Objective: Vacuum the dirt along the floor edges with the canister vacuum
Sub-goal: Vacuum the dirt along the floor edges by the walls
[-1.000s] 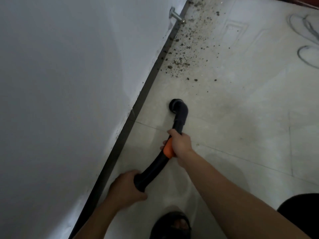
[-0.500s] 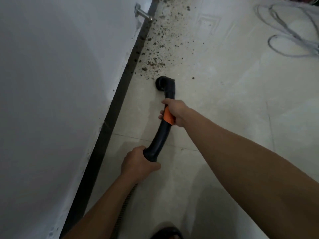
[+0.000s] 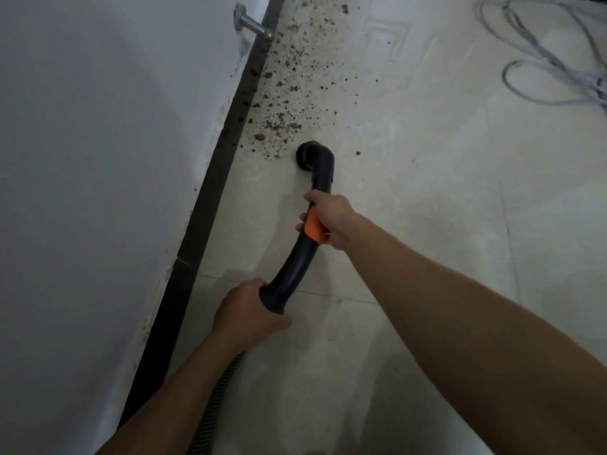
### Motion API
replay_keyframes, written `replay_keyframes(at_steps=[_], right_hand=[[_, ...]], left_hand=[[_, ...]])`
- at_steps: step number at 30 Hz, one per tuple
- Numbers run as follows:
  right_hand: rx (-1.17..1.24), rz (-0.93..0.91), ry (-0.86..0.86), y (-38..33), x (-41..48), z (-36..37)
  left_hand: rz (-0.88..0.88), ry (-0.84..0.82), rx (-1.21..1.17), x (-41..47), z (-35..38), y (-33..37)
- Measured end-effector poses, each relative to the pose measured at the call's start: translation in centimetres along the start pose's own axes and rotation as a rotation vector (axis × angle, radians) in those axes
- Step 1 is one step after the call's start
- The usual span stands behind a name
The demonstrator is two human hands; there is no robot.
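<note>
Hose (image 3: 223, 382) with ribs peeks out under the left arm, near the bottom. The left hand (image 3: 249, 310) holds the low end of the black vacuum pipe (image 3: 292, 270), with its fingers curled tight around it. The pipe bends up and away over the pale floor (image 3: 427, 224). Higher up, the right hand (image 3: 330, 218) grips the pipe too, with its fingers curled round an orange part (image 3: 313, 228). Past that hand the pipe ends in a round black nozzle (image 3: 308, 157). It points down, right at the near edge of the dirt (image 3: 285, 103). I cannot tell if the nozzle touches the floor. The dirt is brown crumbs and specks, spread along a dark strip (image 3: 197, 231) at the foot of the white wall (image 3: 98, 159). Far up, a metal door stop (image 3: 253, 24) sticks out of the wall. Far to the right, grey cable (image 3: 542, 70) lies in loops.
</note>
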State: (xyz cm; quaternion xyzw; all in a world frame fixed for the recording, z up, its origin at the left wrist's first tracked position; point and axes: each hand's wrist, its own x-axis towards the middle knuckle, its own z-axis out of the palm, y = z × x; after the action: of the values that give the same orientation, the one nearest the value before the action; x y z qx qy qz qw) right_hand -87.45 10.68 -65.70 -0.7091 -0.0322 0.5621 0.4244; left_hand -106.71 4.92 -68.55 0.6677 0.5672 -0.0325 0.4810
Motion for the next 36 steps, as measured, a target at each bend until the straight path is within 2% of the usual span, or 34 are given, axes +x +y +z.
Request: replay_keyframes(at_steps=[4, 7, 11, 15, 20, 24, 31, 36], right_hand=[[0.157, 0.045, 0.160, 3.0, -2.0, -4.0], [0.175, 0.090, 0.219, 2.4, -2.5, -5.8], [0.152, 0.097, 0.210, -0.6, -1.5, -5.6], [0.183, 0.138, 0.259, -1.0, -2.2, -7.5], [0.204, 0.092, 0.362, -3.6, 0.0, -12.3], [0.109, 0.075, 0.306, -5.7, 1.9, -13.3], [0.045, 0.013, 0.092, -2.5, 2.0, -7.1], [0.008, -0.011, 0.048, -3.3, 2.9, -6.1]], left_hand=[[0.033, -0.194, 0.107, 0.0, 0.1, 0.2], [0.048, -0.284, 0.126, 0.5, 0.4, 1.7], [0.057, -0.297, 0.068, 1.7, -0.3, 3.5], [0.098, -0.338, 0.217, 2.4, -0.5, 5.4], [0.190, -0.370, 0.242, 5.4, 2.5, 10.4], [0.209, -0.386, 0.107, 6.7, 4.5, 11.5], [0.118, -0.378, -0.026, 7.0, 2.7, 8.1], [0.076, -0.342, -0.107, 7.2, 2.5, 8.4]])
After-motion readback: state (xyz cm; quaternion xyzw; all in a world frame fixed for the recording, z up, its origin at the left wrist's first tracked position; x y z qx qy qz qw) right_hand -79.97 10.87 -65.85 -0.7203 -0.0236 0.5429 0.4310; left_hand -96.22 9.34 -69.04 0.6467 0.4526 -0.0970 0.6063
